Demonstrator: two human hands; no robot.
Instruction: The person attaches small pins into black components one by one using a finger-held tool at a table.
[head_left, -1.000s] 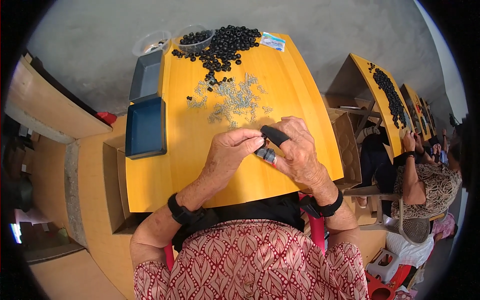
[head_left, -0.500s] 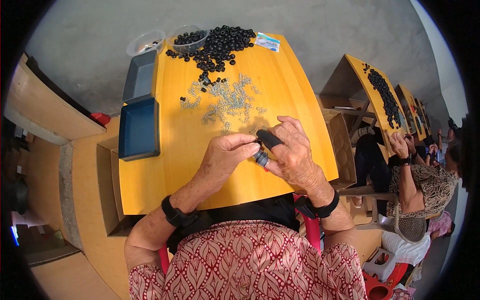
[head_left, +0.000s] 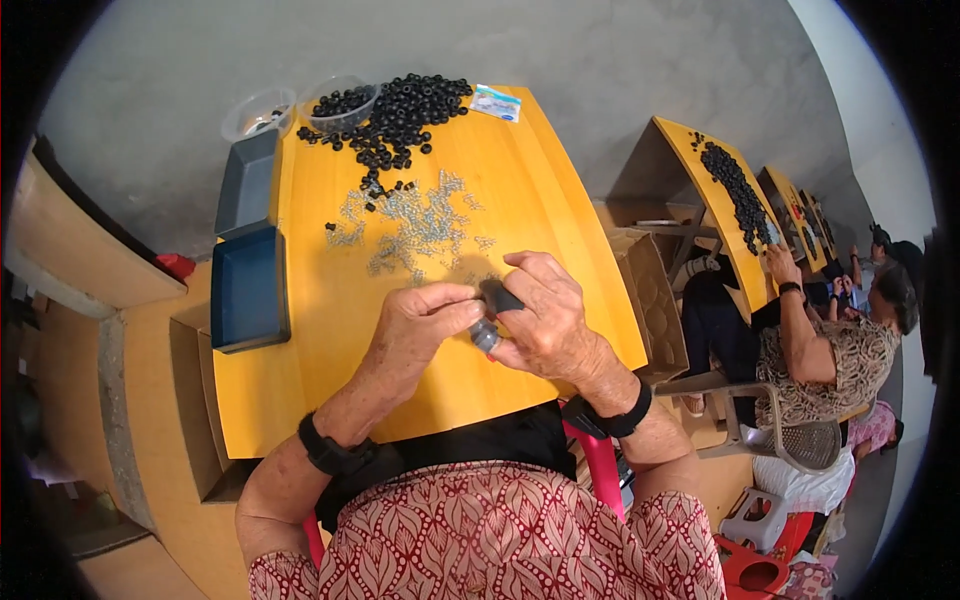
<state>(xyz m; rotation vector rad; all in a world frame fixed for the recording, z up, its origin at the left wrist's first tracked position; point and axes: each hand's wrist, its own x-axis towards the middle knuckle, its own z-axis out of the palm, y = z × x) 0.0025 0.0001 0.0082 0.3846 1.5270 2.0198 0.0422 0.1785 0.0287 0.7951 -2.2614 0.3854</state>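
Note:
Above the near half of the yellow table [head_left: 560, 230], my two hands meet at the fingertips. My left hand [head_left: 405, 330] is closed, thumb and index finger pinched on something too small to make out. Facing it, my right hand [head_left: 555, 325] is closed too, with a black cover [head_left: 502, 294] on the index finger and a grey wrap [head_left: 485, 335] on the thumb. Whatever lies between these fingertips is hidden. Just beyond my hands spread many small silvery metal pieces [head_left: 425, 220]. Farther back is a heap of small round black parts [head_left: 420, 105].
Two dark trays [head_left: 246, 185] [head_left: 282, 310] line the table's left edge. Clear plastic bowls [head_left: 372, 104] [head_left: 238, 125] stand at the far left, and a small packet [head_left: 497, 103] lies at the far edge. A cardboard box [head_left: 645, 300] sits right of the table. Another person [head_left: 820, 350] works at a neighbouring table.
The whole view has shifted, so table and hands appear farther left and slightly lower. My hands keep their fingertip-to-fingertip position. The person at the right has lowered a hand toward their table.

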